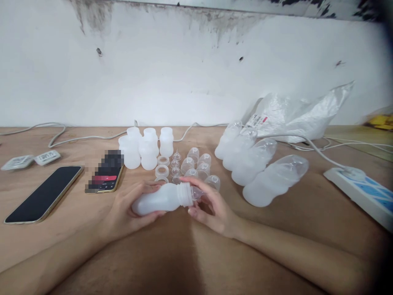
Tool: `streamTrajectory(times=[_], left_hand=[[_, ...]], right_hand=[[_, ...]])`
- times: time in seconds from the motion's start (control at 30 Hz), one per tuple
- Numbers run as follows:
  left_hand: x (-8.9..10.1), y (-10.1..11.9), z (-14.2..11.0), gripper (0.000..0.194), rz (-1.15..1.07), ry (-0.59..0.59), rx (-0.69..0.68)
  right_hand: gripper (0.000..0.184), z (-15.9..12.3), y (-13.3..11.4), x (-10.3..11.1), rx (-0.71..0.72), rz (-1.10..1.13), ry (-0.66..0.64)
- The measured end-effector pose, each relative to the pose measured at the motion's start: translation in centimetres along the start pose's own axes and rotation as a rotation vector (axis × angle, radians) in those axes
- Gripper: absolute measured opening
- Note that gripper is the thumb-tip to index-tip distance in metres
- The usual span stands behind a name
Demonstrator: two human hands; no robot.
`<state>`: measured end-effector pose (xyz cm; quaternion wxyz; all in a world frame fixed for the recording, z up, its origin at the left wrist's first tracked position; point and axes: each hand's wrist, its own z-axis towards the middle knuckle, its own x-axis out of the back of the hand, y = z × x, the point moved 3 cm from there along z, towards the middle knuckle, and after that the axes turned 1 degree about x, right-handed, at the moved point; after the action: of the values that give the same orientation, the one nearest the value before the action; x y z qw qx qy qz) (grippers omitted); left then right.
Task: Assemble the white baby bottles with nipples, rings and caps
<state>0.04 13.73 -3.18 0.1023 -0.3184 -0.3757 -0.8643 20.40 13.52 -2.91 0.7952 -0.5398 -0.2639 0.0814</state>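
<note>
My left hand [127, 207] is wrapped round a white baby bottle [159, 199], which lies on its side just above the table. Its neck end, pointing right, carries a collar ring [184, 194] with a clear teat [197, 193] sticking out. Around that ring and teat curl the fingers of my right hand [216, 211], thumb below and index finger above. Just beyond are loose collar rings [161, 171], a row of small teats [175, 164] and several clear dome caps [203, 169]. Several open bottles [132, 153] stand behind, to the left.
Capped bottles [260, 189] form a slanting row on the right. Behind them rests a plastic bag [285, 116]. A power strip [365, 192] with cables sits far right. Two phones [44, 194] and small labelled packets [47, 157] lie left. A white wall [190, 73] backs the table.
</note>
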Motion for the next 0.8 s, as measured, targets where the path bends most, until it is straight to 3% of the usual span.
streamTrajectory(times=[0.27,0.4,0.6,0.8], left_hand=[[0.2,0.6,0.2,0.046,0.031,-0.005,-0.067],[0.2,0.6,0.2,0.045,0.06,-0.007,-0.08],[0.0,0.3,0.0,0.046,0.04,0.001,-0.081],[0.1,0.3,-0.1,0.043,-0.001,0.004,-0.029]], right_hand=[[0.035,0.4,0.3,0.2,-0.081,0.056,0.042],[0.037,0.5,0.8,0.1,-0.113,0.102,0.032],[0.045,0.2,0.6,0.0,-0.033,-0.012,0.027],[0.034,0.1,-0.2,0.0,0.022,-0.16,0.06]])
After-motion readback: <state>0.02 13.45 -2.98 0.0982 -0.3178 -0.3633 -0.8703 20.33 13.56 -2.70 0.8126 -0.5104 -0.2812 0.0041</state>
